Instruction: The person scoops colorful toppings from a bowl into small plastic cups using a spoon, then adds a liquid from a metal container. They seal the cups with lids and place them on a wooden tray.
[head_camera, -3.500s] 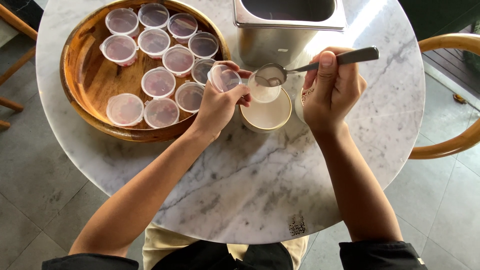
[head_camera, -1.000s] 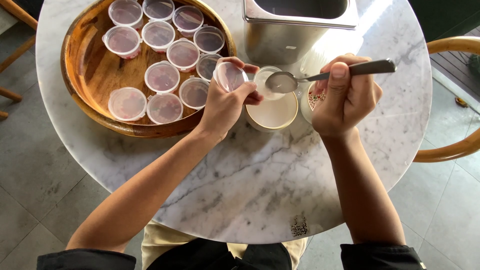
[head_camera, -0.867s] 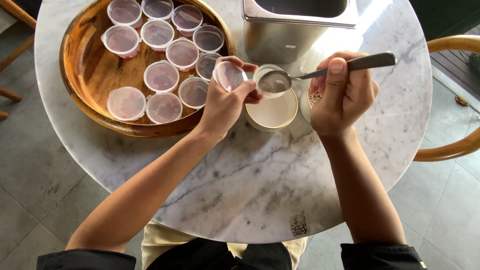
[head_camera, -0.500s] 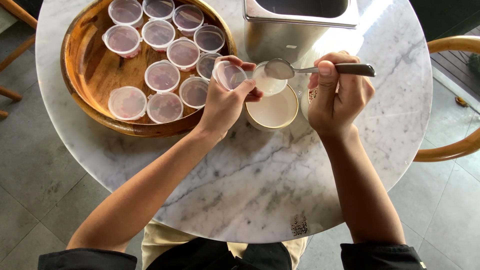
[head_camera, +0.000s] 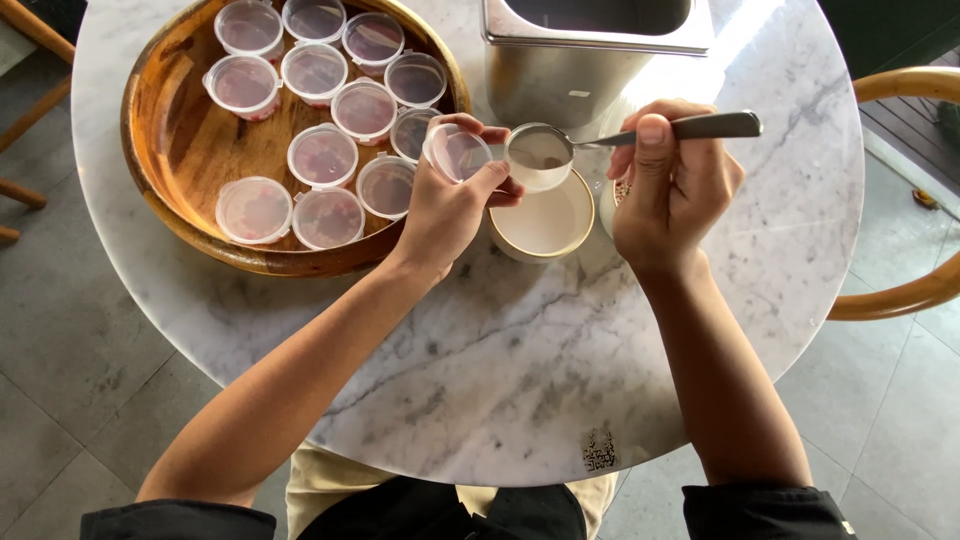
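On the round white marble table (head_camera: 520, 400), a wooden tray (head_camera: 180, 150) lies at ten o'clock. The white round bowl (head_camera: 542, 222) is best kept under the small clear plastic cup (head_camera: 540, 172), gripped by the left hand (head_camera: 450, 205). The metal spoon (head_camera: 640, 135), pinched by the right hand (head_camera: 675, 190), should be tipped slowly.

ten lidded cups (head_camera: 315, 72) in tray, one bowl (head_camera: 541, 222), one spoon (head_camera: 610, 140), one steel tub (head_camera: 597, 50)
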